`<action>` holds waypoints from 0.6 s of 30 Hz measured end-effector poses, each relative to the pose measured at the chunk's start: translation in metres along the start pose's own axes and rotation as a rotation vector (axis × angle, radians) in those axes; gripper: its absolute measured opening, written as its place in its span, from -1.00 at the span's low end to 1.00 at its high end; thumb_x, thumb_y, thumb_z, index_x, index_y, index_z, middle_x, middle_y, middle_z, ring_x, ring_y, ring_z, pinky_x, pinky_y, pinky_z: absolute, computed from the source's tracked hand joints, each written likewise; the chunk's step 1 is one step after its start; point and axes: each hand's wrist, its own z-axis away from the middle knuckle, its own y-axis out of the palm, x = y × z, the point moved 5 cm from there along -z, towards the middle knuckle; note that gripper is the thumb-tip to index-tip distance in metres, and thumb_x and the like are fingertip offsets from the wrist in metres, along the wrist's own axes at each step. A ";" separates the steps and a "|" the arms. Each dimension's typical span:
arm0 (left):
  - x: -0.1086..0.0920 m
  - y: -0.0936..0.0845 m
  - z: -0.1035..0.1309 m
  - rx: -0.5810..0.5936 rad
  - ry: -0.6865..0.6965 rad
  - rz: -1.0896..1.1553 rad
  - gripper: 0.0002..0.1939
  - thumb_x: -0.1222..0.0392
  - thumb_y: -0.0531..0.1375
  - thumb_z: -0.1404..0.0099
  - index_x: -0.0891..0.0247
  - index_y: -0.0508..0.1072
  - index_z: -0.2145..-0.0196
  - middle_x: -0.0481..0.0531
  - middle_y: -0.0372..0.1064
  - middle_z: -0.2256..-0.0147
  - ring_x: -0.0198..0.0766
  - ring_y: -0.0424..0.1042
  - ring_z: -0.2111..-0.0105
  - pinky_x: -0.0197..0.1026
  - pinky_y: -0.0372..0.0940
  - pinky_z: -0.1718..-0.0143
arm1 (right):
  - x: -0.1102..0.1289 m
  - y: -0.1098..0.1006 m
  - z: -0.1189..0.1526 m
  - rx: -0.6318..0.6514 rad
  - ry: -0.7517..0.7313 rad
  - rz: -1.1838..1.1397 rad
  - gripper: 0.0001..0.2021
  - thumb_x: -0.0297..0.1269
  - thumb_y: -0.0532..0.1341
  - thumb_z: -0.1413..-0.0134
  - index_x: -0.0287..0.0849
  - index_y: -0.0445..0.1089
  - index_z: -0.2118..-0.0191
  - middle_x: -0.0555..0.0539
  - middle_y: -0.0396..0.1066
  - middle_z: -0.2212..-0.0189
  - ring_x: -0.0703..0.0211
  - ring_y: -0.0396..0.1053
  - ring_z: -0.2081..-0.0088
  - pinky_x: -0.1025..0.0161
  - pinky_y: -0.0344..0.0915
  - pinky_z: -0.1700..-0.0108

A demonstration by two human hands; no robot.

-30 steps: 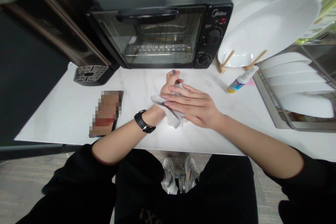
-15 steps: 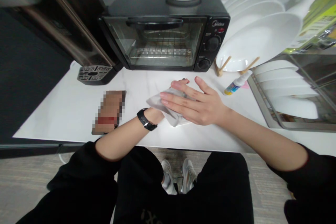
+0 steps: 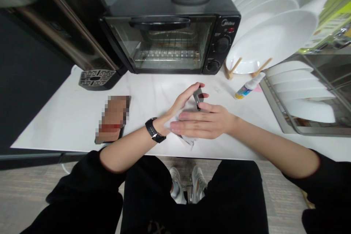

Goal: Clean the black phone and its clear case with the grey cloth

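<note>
My left hand [image 3: 179,103], with a black watch [image 3: 155,130] at the wrist, is closed around a dark, glossy, phone-like slab [image 3: 197,97]. Only the slab's far end shows, between thumb and fingertips. A thin pale grey wiping cloth [image 3: 189,141] lies over the rest of it. My right hand [image 3: 210,121] presses the cloth onto the slab, its fingers nearly straight and side by side. Most of the cloth is under that hand, and how the thumb grips it is hidden.
Behind stands a black toaster oven [image 3: 164,44]. A blurred-out phone-shaped object [image 3: 113,119] lies at left, near a machine's drip tray [image 3: 95,77]. At right are a small spray bottle [image 3: 249,86], white plates [image 3: 274,36] in a rack and stacked bowls [image 3: 298,87].
My right hand and the cloth have slid down toward the counter's front edge. The far end of the dark slab and my left thumb now show.
</note>
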 end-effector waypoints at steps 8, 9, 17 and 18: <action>-0.006 0.014 0.006 0.090 -0.058 0.026 -0.60 0.01 0.08 -0.62 0.10 0.40 -0.30 0.01 0.62 0.18 -0.19 0.66 0.42 -0.23 0.54 0.42 | 0.023 0.002 0.001 0.147 -0.704 0.312 -0.59 -0.37 0.04 -0.53 -0.09 0.67 -0.09 0.08 0.64 -0.23 0.33 0.51 -0.33 0.24 0.09 -0.62; -0.006 0.014 0.006 0.097 -0.069 0.029 -0.60 0.00 0.08 -0.62 0.10 0.40 -0.31 0.02 0.62 0.18 -0.19 0.67 0.41 -0.21 0.55 0.39 | 0.023 0.001 0.001 0.145 -0.707 0.319 -0.59 -0.37 0.04 -0.53 -0.09 0.67 -0.09 0.08 0.65 -0.23 0.34 0.52 -0.33 0.25 0.13 -0.60; -0.003 0.009 0.021 -0.128 -0.201 -0.031 -0.53 -0.03 0.19 -0.58 0.01 0.46 -0.37 0.04 0.70 0.03 -0.12 0.74 0.24 -0.14 0.59 0.21 | 0.022 0.007 -0.012 0.183 -0.523 0.383 -0.56 -0.29 0.05 -0.53 -0.21 0.52 -0.32 0.04 0.56 -0.34 0.36 0.46 -0.38 0.34 0.13 -0.58; 0.003 0.002 0.026 -0.188 -0.220 -0.054 -0.52 -0.05 0.21 -0.56 -0.01 0.48 -0.36 0.06 0.69 -0.05 -0.02 0.74 0.09 -0.07 0.60 0.12 | 0.020 0.008 -0.015 0.211 -0.432 0.341 -0.55 -0.28 0.07 -0.53 -0.17 0.50 -0.35 0.05 0.54 -0.35 0.36 0.43 -0.40 0.35 0.09 -0.60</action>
